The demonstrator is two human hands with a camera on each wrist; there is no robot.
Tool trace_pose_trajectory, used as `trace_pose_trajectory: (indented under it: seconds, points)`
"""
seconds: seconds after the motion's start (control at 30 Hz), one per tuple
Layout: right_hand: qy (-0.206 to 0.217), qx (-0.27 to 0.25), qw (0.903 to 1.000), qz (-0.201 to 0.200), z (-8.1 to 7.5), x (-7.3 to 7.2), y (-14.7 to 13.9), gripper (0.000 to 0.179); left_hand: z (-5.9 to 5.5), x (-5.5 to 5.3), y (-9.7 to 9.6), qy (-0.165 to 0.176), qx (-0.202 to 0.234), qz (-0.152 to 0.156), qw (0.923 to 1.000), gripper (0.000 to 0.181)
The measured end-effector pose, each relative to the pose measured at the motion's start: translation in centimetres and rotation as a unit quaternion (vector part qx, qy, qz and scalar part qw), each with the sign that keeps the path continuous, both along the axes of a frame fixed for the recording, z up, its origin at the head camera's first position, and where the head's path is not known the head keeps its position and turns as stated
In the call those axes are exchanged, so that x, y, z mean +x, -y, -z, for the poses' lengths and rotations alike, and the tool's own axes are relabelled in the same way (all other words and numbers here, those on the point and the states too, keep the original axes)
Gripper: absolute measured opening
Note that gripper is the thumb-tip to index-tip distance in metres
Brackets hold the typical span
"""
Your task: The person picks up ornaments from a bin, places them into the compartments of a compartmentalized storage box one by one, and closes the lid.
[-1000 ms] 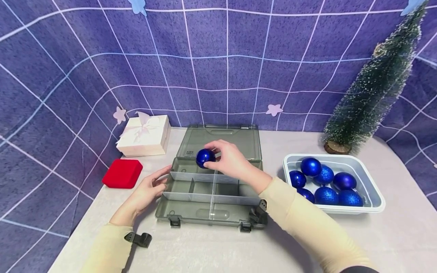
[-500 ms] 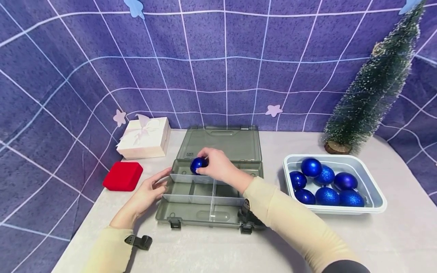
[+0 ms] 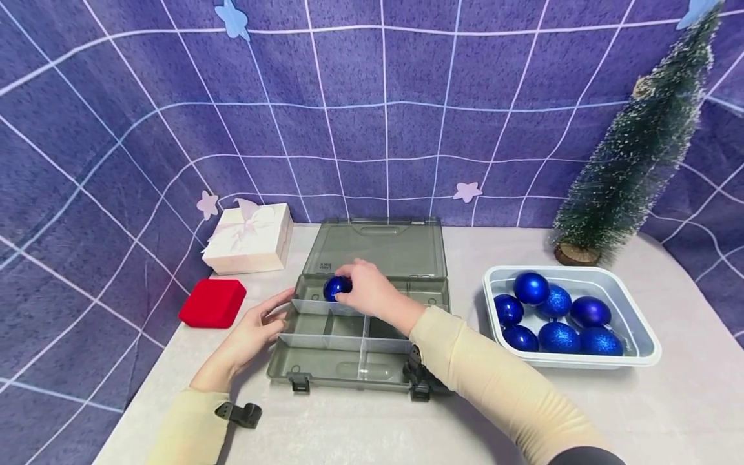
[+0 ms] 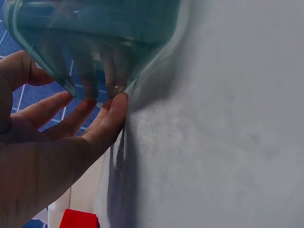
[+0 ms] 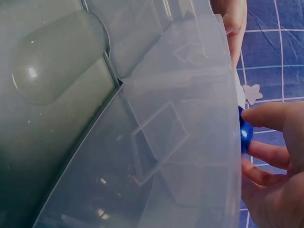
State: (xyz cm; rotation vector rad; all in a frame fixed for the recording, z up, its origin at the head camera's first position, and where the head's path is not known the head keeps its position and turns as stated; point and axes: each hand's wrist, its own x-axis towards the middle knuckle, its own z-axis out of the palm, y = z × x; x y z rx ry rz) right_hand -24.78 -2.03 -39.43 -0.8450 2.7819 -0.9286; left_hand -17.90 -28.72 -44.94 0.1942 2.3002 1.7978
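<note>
In the head view a grey-green see-through compartment box lies on the table, lid folded back. My right hand pinches a shiny blue Christmas ball low in the back-left compartment, just behind a clear divider. The right wrist view shows the same ball between thumb and fingers, partly covered by the box's clear dividers. My left hand lies along the box's left side; in the left wrist view its loosely extended fingers reach the outer wall.
On the right, a white tray holds several blue balls, some glossy, some glittery. Behind it stands a small frosted Christmas tree on a wooden base. A red box and a white gift box with a bow sit at the left.
My right hand has carried the blue Christmas ball left and down, from above the box into the back-left compartment. The left hand has kept its place at the box's side.
</note>
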Motion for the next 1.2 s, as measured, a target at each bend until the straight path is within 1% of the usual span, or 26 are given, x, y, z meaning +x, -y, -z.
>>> trace_pose_trajectory:
  seconds: [0.13, 0.33, 0.43, 0.57, 0.7, 0.8, 0.9, 1.0, 1.1, 1.2]
  points:
    - [-0.002, -0.002, 0.9999, -0.013, -0.1, 0.0, -0.1, 0.041, 0.1, 0.0, 0.0, -0.003, -0.001, 0.000, 1.0000, 0.073]
    - [0.011, -0.018, 0.9996, -0.021, -0.4, 0.2, -0.8, 0.037, 0.2, 0.0, 0.0, 0.000, 0.017, 0.005, 0.9998, 0.067]
    - [0.017, -0.027, 0.9992, -0.026, -1.0, 0.5, -1.7, 0.037, 0.2, -0.1, 0.0, 0.000, 0.023, 0.006, 0.9997, 0.068]
    - [0.000, -0.050, 0.9983, -0.028, -2.3, 1.0, -3.5, 0.037, 0.2, -0.1, 0.1, 0.007, 0.028, 0.006, 0.9996, 0.070]
    - [-0.029, -0.105, 0.9937, -0.028, -3.8, 2.0, -5.8, 0.036, 0.0, -0.1, 0.2, 0.014, 0.035, 0.010, 0.9993, 0.071]
    - [-0.041, -0.156, 0.9864, -0.032, -4.7, 3.1, -7.7, 0.033, -0.2, 0.0, 0.4, 0.017, 0.043, 0.013, 0.9988, 0.071]
    - [-0.050, -0.194, 0.9790, -0.037, -5.1, 4.2, -9.4, 0.032, -0.2, 0.0, 0.5, 0.019, 0.053, 0.017, 0.9982, 0.071]
    - [-0.051, -0.217, 0.9742, -0.036, -5.4, 5.2, -11.2, 0.032, -0.2, 0.0, 0.6, 0.020, 0.062, 0.022, 0.9977, 0.070]
    - [-0.052, -0.229, 0.9715, -0.030, -5.7, 6.1, -13.1, 0.033, -0.1, 0.0, 0.5, 0.019, 0.063, 0.026, 0.9975, 0.070]
    - [-0.065, -0.233, 0.9702, -0.017, -5.9, 6.8, -15.2, 0.036, 0.0, 0.0, 0.5, 0.019, 0.059, 0.023, 0.9978, 0.071]
